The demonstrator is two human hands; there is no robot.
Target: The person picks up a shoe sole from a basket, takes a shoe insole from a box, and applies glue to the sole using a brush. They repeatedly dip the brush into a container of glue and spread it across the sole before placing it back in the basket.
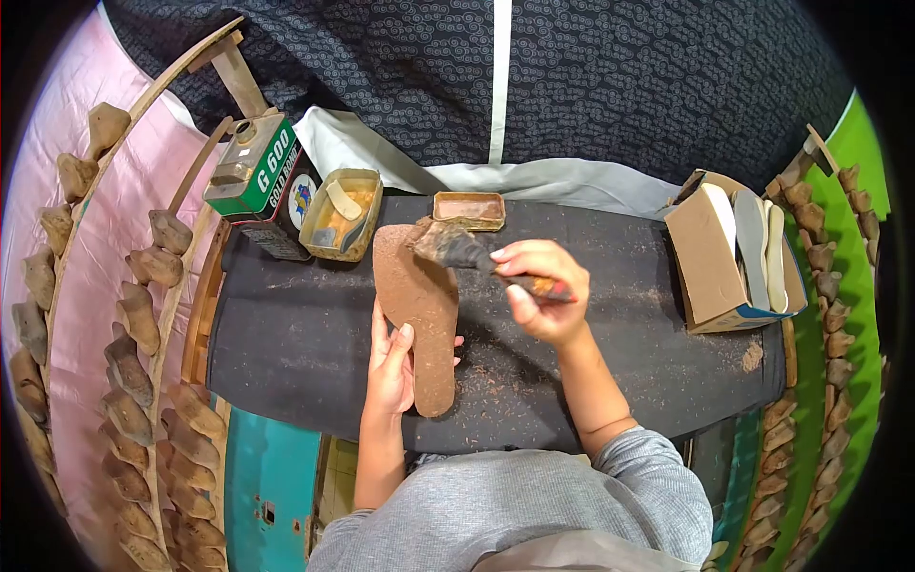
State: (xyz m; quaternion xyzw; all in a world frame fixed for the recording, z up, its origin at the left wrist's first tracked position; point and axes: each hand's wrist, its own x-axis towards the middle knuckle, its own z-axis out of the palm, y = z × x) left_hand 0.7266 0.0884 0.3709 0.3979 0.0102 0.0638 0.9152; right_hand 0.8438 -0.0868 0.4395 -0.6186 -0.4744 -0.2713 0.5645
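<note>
We see the left hand (389,370) gripping a brown shoe sole (416,310), held over the worktop (624,276), wide end away from the person. Right hand (541,291) grasps a brush (465,254); its bristles overlap the sole's wide end, contact unclear. Beyond, we note a shallow rectangular tin (469,224); further left, a G 600 can (264,181).

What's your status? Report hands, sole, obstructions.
Left hand holding brown sole. Right hand gripping brush over sole's wide end; contact unclear. Nothing visibly blocking.
</note>
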